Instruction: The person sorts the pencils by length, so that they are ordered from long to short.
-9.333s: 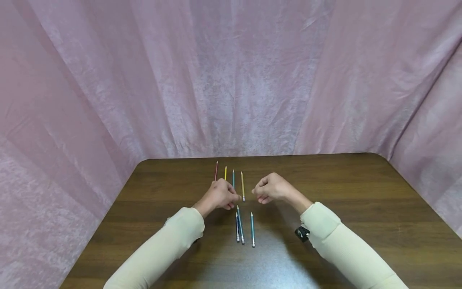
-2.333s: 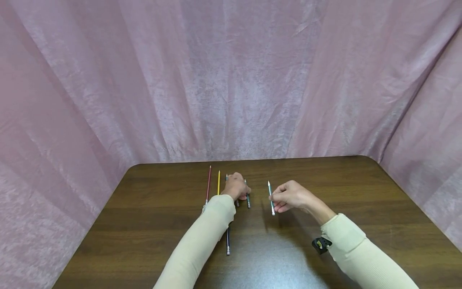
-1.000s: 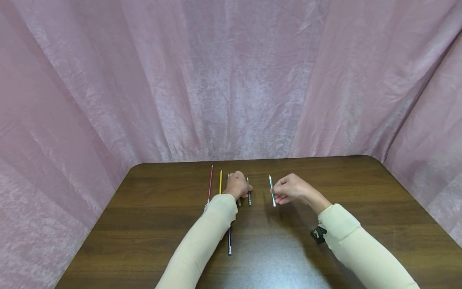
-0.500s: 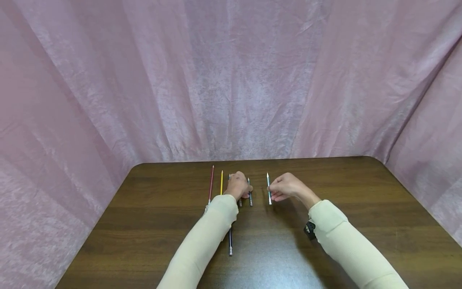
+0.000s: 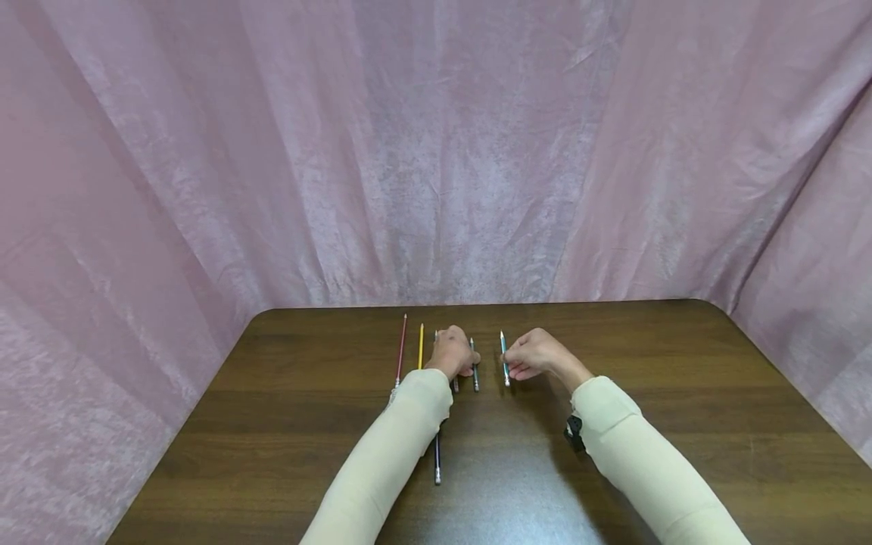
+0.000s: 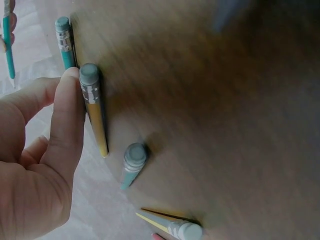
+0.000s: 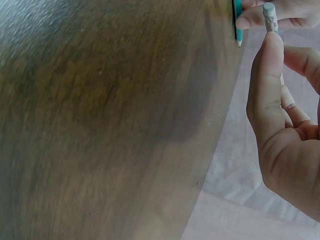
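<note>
My left hand [image 5: 452, 352] reaches over the row of pencils and pinches a teal pencil [image 5: 475, 381] at the row's right end. In the left wrist view, the thumb covers part of that pencil below its green eraser, beside a gold-coloured pencil [image 6: 95, 112]. To the right, my right hand [image 5: 540, 356] holds a light-blue pencil [image 5: 504, 348] between thumb and fingertips, its point toward the far edge. Its pale eraser end [image 7: 270, 16] sticks out past the thumb in the right wrist view. Much of the gold pencil is hidden by the left hand in the head view.
Left of the hands lie a red pencil [image 5: 402, 352] and a yellow pencil [image 5: 421, 344]. Another teal pencil [image 6: 131, 172] lies between the yellow and gold ones. A dark blue pencil [image 5: 437, 463] sits nearer, partly under the left sleeve. A pink curtain [image 5: 436, 151] hangs behind the wooden table [image 5: 681, 424].
Since the oldest frame, two teal or blue pencils from the near group have come into the hands farther back. Over the last second the right hand has shifted left with its pencil; the left stays put.
</note>
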`<state>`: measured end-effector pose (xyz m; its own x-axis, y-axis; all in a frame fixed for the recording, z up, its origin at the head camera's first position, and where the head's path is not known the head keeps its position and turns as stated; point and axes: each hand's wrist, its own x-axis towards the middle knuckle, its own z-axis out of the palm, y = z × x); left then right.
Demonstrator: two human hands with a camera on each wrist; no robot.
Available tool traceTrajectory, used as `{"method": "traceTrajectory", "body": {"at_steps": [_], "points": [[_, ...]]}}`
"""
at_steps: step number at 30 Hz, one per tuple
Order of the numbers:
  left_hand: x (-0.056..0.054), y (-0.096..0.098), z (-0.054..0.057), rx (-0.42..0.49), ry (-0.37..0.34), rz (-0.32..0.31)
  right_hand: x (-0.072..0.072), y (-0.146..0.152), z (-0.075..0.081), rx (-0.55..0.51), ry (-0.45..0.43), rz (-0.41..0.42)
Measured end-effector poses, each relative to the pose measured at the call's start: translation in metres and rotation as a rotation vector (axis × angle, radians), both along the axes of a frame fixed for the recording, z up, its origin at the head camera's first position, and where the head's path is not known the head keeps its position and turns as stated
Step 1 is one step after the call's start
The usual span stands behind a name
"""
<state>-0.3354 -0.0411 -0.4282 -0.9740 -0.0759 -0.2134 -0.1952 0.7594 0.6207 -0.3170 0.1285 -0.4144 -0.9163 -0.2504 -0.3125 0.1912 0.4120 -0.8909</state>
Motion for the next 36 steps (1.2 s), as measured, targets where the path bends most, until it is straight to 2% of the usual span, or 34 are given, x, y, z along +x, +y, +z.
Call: {"method": "traceTrajectory", "body": {"at_steps": [8, 19, 28, 36], "points": [[0.003, -0.001, 0.001, -0.004, 0.005, -0.009, -0.005, -0.002, -0.005, 0.033, -0.007, -0.019], [0.001, -0.003, -0.001, 0.039, -0.016, -0.001, -0.009, -0.009, -0.015, 0.061, -0.044, -0.038], [0.000, -0.001, -0.003, -0.026, 0.002, 0.004, -0.010, -0.015, -0.019, 0.067, -0.052, -0.046], [0.002, 0.001, -0.001, -0.040, 0.022, 0.008, -0.010, -0.022, -0.021, 0.090, -0.044, -0.054]]}}
